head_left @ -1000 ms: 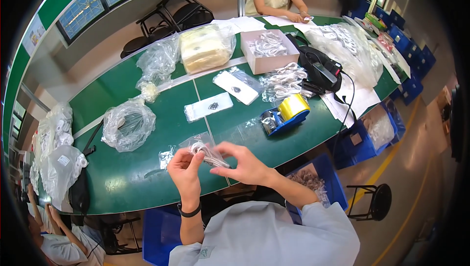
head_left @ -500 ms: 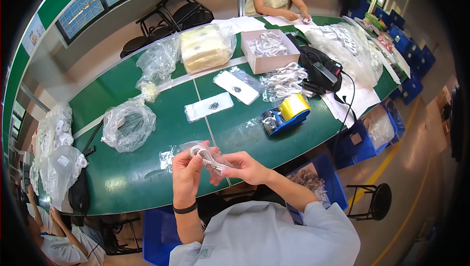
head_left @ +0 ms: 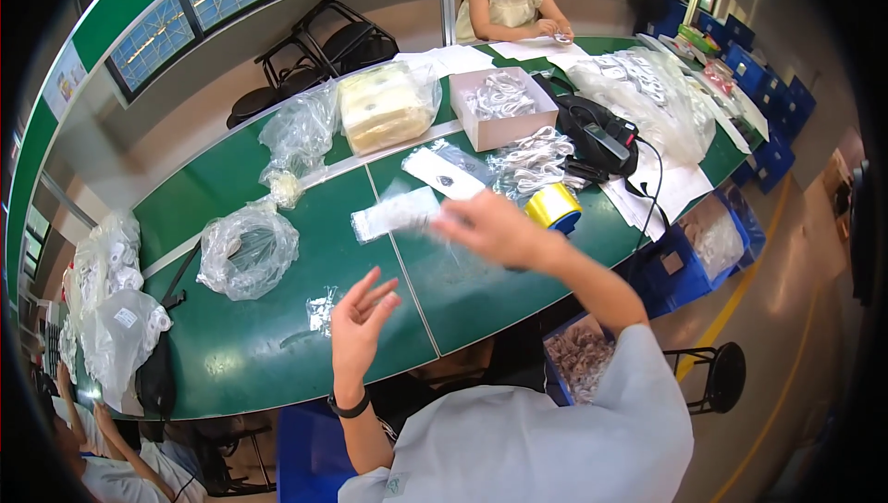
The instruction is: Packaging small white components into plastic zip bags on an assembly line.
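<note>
The right hand [head_left: 490,228] is smeared by motion, its fingertips melting into the near end of the flat clear bags [head_left: 388,213], so whether it grips one or merely passes over them I cannot tell; hand and forearm hide part of the blue tape dispenser with its yellow roll [head_left: 555,207]; half a second ago both hands held a bagged white cable near the tabletop's [head_left: 231,346] near edge, and now I cannot single that cable out; the right hand has gone forward, toward the middle of the tabletop, while the left hand [head_left: 359,320] stays by the near edge, fingers spread wide and nothing in it, with small clear packets [head_left: 322,310] just beside it; bundled white cables [head_left: 532,161] lie beyond the dispenser, toward the far edge, touching the open carton [head_left: 513,131].
</note>
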